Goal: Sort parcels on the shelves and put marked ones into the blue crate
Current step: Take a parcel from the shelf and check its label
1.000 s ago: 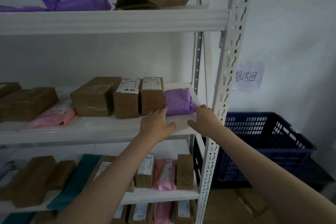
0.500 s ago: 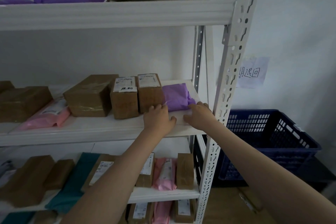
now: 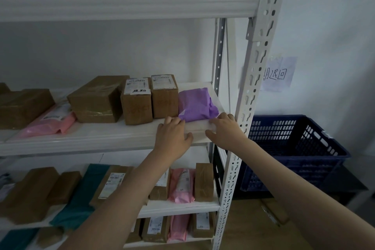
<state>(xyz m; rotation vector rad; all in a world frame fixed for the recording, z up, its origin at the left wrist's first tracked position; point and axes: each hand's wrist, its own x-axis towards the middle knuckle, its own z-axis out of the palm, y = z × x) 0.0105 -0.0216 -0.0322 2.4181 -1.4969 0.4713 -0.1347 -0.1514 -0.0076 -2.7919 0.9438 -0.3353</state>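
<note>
A purple mailer bag (image 3: 195,104) lies at the right end of the middle shelf (image 3: 101,138). Both hands rest on the shelf's front edge just before it. My left hand (image 3: 172,137) lies flat with fingertips at the bag's left corner. My right hand (image 3: 224,131) touches the bag's right front edge, fingers spread. Neither hand grips the bag. Left of the bag stand two small cardboard boxes, one (image 3: 137,100) with handwriting on its label, one (image 3: 164,95) plain. The blue crate (image 3: 294,148) sits low on the right, beside the rack.
A larger box (image 3: 97,98) and a pink mailer (image 3: 54,121) lie further left. The white rack post (image 3: 247,97) stands right beside my right hand. Lower shelves hold boxes, pink and teal mailers. A handwritten paper sign (image 3: 277,74) hangs on the wall.
Both hands slid a little forward along the shelf toward the purple bag, and the view moved closer. The parcels have not moved.
</note>
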